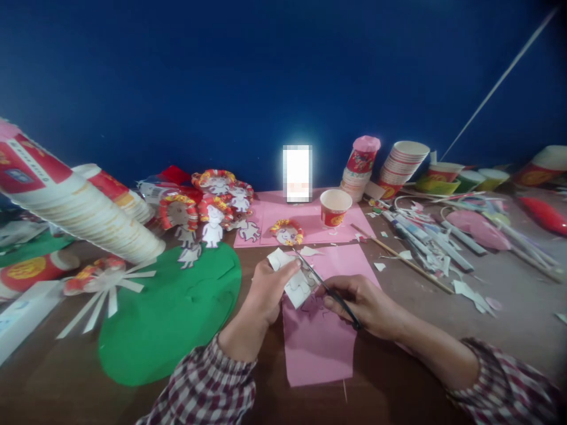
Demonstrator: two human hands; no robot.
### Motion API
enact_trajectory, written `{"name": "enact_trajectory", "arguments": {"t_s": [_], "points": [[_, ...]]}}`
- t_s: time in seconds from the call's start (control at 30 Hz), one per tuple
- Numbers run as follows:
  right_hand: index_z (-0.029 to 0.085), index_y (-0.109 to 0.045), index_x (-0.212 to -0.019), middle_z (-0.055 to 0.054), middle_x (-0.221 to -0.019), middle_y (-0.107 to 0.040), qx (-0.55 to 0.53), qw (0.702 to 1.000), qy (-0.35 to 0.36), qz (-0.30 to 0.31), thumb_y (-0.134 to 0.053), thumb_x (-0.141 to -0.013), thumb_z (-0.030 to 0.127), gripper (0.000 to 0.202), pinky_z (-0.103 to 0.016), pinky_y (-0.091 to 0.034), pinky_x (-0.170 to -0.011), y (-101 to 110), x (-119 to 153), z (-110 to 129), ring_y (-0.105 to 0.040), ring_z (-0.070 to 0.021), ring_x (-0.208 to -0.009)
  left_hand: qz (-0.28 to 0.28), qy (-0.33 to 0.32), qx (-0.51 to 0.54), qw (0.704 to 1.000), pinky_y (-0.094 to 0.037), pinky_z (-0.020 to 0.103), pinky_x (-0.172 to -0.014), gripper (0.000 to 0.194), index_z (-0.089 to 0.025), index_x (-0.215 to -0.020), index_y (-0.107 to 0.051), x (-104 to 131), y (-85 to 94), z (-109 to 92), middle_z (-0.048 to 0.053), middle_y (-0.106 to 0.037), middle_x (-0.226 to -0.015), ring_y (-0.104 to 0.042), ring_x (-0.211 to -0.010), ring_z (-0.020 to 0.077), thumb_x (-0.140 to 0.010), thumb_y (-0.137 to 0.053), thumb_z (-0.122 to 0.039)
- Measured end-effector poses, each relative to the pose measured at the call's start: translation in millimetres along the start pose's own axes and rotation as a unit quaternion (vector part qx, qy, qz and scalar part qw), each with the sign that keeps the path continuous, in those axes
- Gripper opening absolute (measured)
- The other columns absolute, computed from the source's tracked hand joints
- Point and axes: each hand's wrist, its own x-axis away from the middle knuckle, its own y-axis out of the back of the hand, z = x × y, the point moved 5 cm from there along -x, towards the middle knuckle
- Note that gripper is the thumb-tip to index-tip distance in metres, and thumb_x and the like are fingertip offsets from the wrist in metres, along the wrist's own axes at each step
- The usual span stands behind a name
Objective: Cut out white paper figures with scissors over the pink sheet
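My left hand [269, 289] pinches a piece of white paper [296, 290] with dark drawn outlines on it. In my right hand [361, 304] is a pair of scissors [331, 291] with dark handles, its blades lying along the right edge of the paper. Whether the blades are parted is hard to make out. Below both hands lies a sheet of pink paper [319, 357] with a faint drawing. Just beyond my hands a round red-and-yellow paper figure [287, 232] rests on more pink paper [310, 223].
A red paper cup [335, 208] stands behind, near stacked cups [403, 168]. Leftward are a green paper oval [168, 319], white cut-out figures [213, 227] and a long leaning cup stack [88, 200]. Markers [414, 239], a wooden stick [403, 260] and paper scraps [473, 297] lie right.
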Motion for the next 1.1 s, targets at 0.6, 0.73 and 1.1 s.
{"name": "enact_trajectory", "arguments": {"t_s": [0.6,0.73,1.1], "points": [[0.013,-0.056,-0.091,0.004,-0.058,-0.045,-0.119,0.992,0.005,-0.036,-0.059,-0.079,0.047,0.036,-0.018,-0.034,-0.044,8,-7,-10,-0.042,-0.0067,-0.048,-0.003,0.010,-0.006,1.000,-0.050,0.029,-0.054,0.030,-0.009,-0.078,-0.065,2,-2.2,-2,0.009,-0.069,-0.070,-0.063,-0.058,0.0184,-0.061,-0.074,-0.032],[0.014,-0.057,-0.082,0.004,-0.059,-0.046,-0.060,0.998,0.026,-0.011,-0.061,-0.077,0.045,0.032,-0.018,-0.030,-0.044,6,-4,-5,-0.040,-0.0069,-0.050,0.002,0.003,-0.014,1.000,-0.050,0.028,-0.055,0.027,-0.010,-0.077,-0.064,3,-2.8,-2,0.006,-0.068,-0.067,-0.062,-0.057,0.0164,-0.062,-0.073,-0.031],[0.013,-0.055,-0.085,0.003,-0.060,-0.047,-0.063,0.997,0.036,0.022,-0.057,-0.081,0.045,0.032,-0.019,-0.030,-0.045,4,-5,-8,-0.040,-0.0075,-0.050,0.012,0.018,0.016,1.000,-0.049,0.030,-0.056,0.027,-0.010,-0.079,-0.064,2,-4.2,-1,0.006,-0.066,-0.064,-0.061,-0.056,0.0171,-0.062,-0.073,-0.029]]}}
